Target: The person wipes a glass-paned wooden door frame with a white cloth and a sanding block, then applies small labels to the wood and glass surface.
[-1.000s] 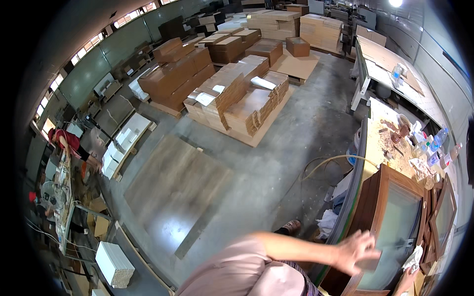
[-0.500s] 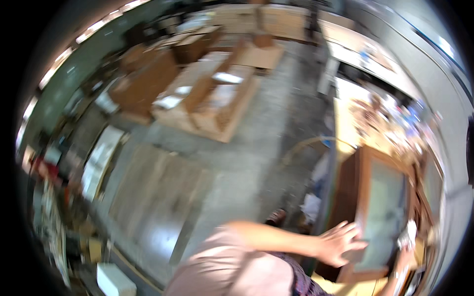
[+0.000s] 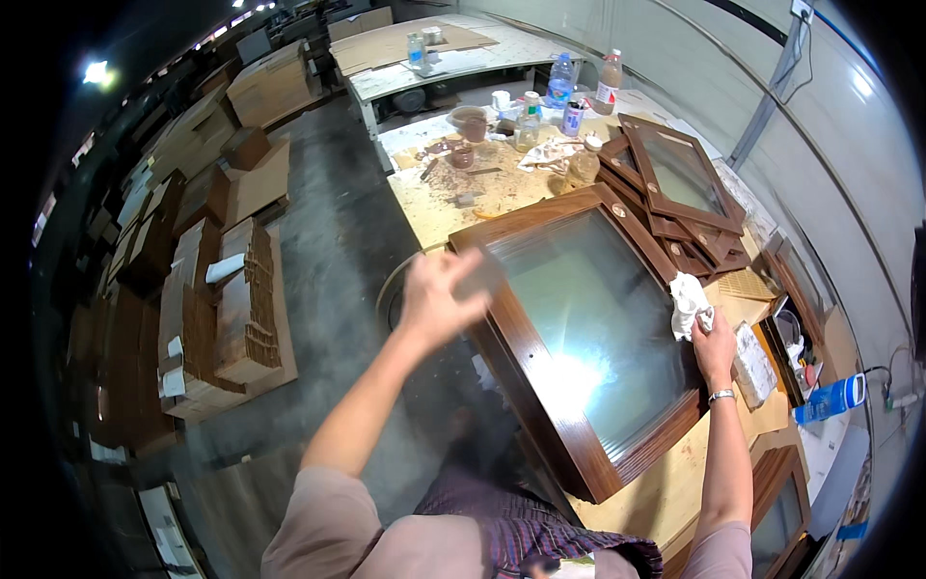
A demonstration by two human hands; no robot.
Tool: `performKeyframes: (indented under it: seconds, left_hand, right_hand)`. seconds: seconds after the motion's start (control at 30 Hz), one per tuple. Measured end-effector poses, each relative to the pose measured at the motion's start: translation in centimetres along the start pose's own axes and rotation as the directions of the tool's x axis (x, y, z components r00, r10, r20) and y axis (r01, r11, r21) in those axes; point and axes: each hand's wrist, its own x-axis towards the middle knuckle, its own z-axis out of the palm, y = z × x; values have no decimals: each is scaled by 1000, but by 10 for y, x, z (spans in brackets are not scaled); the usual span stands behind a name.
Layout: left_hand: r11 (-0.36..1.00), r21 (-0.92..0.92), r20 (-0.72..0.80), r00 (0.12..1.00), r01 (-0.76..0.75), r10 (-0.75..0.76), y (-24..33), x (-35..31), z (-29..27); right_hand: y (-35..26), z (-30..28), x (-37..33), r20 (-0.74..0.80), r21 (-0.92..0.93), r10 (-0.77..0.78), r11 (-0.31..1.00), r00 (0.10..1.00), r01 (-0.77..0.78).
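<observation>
A brown wooden cabinet with a framed glass front (image 3: 598, 328) lies on the workbench, glass facing up, a bright reflection on the pane. My right hand (image 3: 715, 349) is closed on a crumpled white cloth (image 3: 689, 301) at the right edge of the frame. Beyond the cabinet's left edge, my left hand (image 3: 439, 299) is raised and smeared by motion. A flat grey-brown piece (image 3: 479, 276) shows at its fingers, too blurred to name more exactly.
Several brown glass-fronted frames (image 3: 680, 174) are stacked behind the cabinet. Bottles, including a blue-labelled one (image 3: 560, 81), and a cup (image 3: 470, 123) stand on the stained workbench (image 3: 415, 198). A blue bottle (image 3: 828, 399) lies at right. Cardboard-coloured boxes (image 3: 246, 309) stand on the floor at left.
The view has swung right, bringing the cabinet toward the middle. My left hand has moved to the cabinet's far left corner. The right hand still grips the white cloth.
</observation>
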Motion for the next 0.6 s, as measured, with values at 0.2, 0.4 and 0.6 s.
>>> performKeyframes:
  seconds: [0.2,0.4,0.6]
  left_hand:
    - [941,234,5,968,244,-253,-79,60,-14]
    - [932,283,-144,971,225,-191,-82,62,-7]
    - [999,19,-136,990,48,-45,3,-48,-14]
  right_hand:
    - [-8,3,1,6,36,-14,999,1000,14]
    - [-7,0,1,28,14,16,1000,999,-16]
    - [6,8,5,42,-5,24,1000,999,-24]
